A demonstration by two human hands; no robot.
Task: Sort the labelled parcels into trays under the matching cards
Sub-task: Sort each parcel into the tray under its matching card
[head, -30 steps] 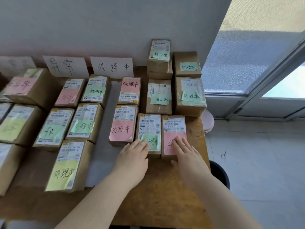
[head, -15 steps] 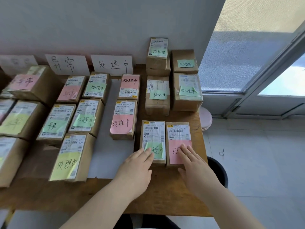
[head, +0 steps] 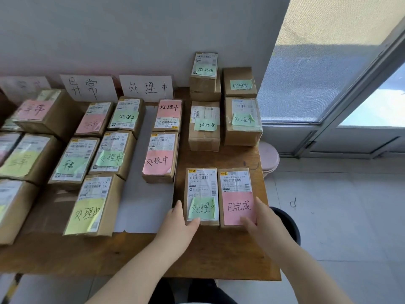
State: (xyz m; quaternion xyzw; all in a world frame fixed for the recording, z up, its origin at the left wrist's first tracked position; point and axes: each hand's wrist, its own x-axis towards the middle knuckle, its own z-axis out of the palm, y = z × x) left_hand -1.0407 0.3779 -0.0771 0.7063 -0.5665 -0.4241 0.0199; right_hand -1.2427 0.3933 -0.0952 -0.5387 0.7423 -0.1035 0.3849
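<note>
Left hand (head: 177, 224): grasps the green-note parcel (head: 201, 189), with the thumb over its near top edge and the fingers down its left side. This hold suits lifting the parcel flat.
Right hand (head: 265, 227): grasps the pink-note parcel (head: 235, 185), with the thumb on the note and the fingers along its right side.
Parcel pair: flat, touching side by side at the near right of the bench (head: 208, 255), with notes upward for reading.
Green note: reads 处理中, matching the 处理中 card (head: 146, 87) on the far wall. The column below that card, left of the pair, is judged to be its destination.
Pink note: reads 已完成. No legible card bears that text, and the faint card (head: 24, 87) at the far left cannot be read.
Sorted columns: parcels lie in rows below their cards. No tray walls can be made out.
Far-right group (head: 242, 121): four parcels beyond the cards, probably awaiting sorting.
</note>
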